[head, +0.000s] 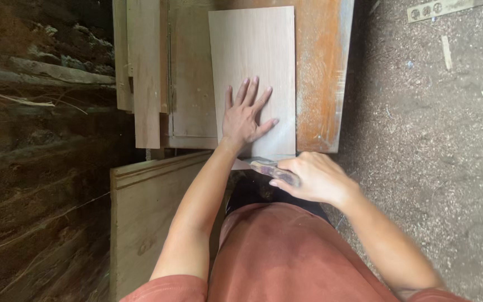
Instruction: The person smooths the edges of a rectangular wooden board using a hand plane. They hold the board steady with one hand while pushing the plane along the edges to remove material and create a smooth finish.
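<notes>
My left hand [245, 114] lies flat, fingers spread, on a thin pale sheet of wood [252, 50] that rests on an orange-stained work board [322, 72]. My right hand [315, 178] is closed around the worn wooden handle of a hand tool [272, 169] at the sheet's near edge. The tool's working end is hidden behind the handle and my hand. My left hand sits just above the tool, pressing near the sheet's lower edge.
Several planks [145, 67] lie along the left side of the work board. A framed wooden panel [141, 212] leans below left. Rough logs and bark [40, 112] fill the left. Sawdust-covered ground [437, 123] and a small strip with round holes [440, 8] lie at right.
</notes>
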